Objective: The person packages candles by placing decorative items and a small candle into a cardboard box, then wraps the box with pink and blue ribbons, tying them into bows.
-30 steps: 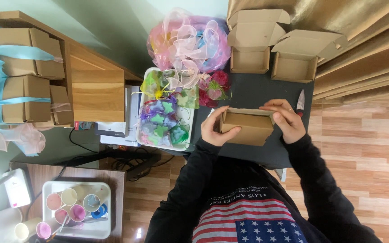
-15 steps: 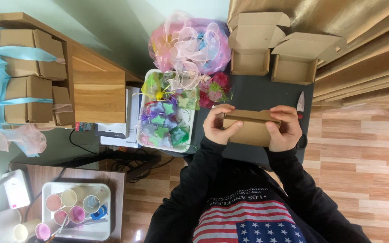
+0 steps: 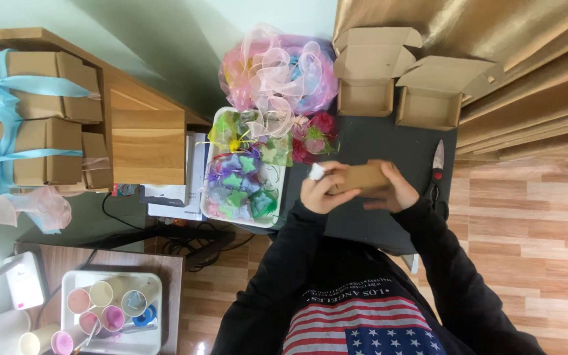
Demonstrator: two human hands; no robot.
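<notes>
Both hands, left hand (image 3: 320, 190) and right hand (image 3: 396, 190), grip the small cardboard box (image 3: 357, 177) above the bench (image 3: 376, 141); squeezing evenly should keep its flaps square.

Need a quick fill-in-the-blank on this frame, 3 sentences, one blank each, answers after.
1. Both hands, the left hand and the right hand, hold a small ____ box.
2. Two open boxes stand at the far edge of the ____ table.
3. The stacked boxes on the wooden shelf are tied with ____ ribbon.

Missing words: cardboard; dark; blue
</notes>
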